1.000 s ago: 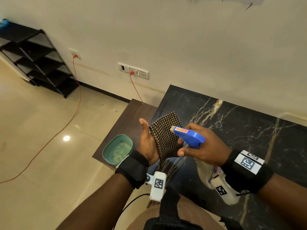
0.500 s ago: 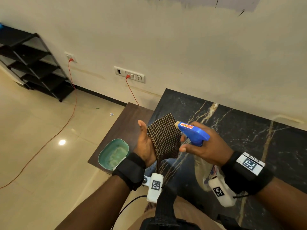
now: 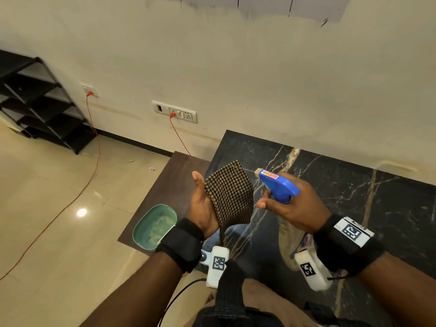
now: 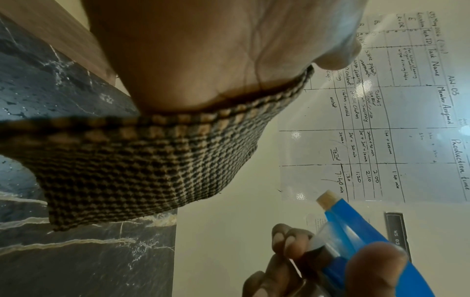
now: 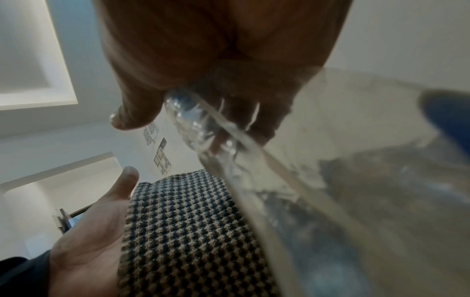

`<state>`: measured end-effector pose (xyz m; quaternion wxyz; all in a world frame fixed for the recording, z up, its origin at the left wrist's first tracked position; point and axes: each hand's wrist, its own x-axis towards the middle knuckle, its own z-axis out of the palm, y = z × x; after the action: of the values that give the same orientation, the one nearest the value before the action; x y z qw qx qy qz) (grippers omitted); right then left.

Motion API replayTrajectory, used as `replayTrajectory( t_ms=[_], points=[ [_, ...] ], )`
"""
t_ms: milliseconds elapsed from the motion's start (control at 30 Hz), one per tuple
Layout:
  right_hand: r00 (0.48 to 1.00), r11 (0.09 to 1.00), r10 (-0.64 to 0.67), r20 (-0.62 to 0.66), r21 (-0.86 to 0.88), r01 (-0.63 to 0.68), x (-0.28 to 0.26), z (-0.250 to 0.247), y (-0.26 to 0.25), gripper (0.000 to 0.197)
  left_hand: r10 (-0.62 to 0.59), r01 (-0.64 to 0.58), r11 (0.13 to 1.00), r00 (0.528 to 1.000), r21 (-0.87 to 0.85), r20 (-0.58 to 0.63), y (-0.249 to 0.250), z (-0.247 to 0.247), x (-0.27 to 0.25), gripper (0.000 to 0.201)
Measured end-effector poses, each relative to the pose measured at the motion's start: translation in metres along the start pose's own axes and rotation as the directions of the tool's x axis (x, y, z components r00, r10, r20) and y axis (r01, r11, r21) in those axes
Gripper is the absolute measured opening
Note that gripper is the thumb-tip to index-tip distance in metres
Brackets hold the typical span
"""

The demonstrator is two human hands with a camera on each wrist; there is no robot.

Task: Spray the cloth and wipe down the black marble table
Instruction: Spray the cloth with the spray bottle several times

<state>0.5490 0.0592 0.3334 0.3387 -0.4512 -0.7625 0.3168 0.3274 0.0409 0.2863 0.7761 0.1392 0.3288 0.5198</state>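
The right hand (image 3: 292, 206) grips a blue-headed spray bottle (image 3: 279, 186), nozzle near the checked cloth (image 3: 230, 197) draped over the flat, upturned left hand (image 3: 200, 204), above the black marble desk (image 3: 354, 197). A green bowl (image 3: 154, 225) holds pale residue. The left wrist view alone shows a handwritten wall chart (image 4: 381, 100).

The cloth (image 3: 230, 197) lies on the left hand (image 3: 200, 206), above the counter (image 3: 354, 197). The spray bottle (image 3: 279, 185) is just right of it. A bowl (image 3: 154, 226) sits left, on a lower table (image 3: 169, 185).
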Motion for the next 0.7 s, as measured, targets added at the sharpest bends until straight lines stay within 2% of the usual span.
replayTrajectory(
  t_ms=[267, 433, 500, 700],
  points=[
    [0.999, 0.998, 0.032, -0.034, -0.049, -0.033, -0.002, -0.007, 0.013, 0.070, 0.020, -0.020, 1.000, 1.000, -0.004, -0.002, -0.004, 0.004, 0.007, 0.103],
    [0.999, 0.998, 0.036, 0.005, -0.045, -0.036, -0.004, -0.007, 0.013, 0.070, 0.026, -0.027, 1.000, 0.999, 0.012, 0.030, -0.001, 0.011, 0.006, 0.119],
    [1.000, 0.999, 0.015, 0.009, -0.041, -0.015, -0.005, -0.006, 0.012, 0.070, 0.020, -0.020, 1.000, 0.999, 0.001, 0.038, -0.002, 0.012, 0.007, 0.118],
    [0.997, 0.999, -0.041, 0.058, 0.028, 0.039, -0.008, -0.003, -0.002, 0.056, -0.009, 0.010, 1.000, 0.999, -0.020, 0.037, -0.005, 0.008, 0.011, 0.107]
  ],
)
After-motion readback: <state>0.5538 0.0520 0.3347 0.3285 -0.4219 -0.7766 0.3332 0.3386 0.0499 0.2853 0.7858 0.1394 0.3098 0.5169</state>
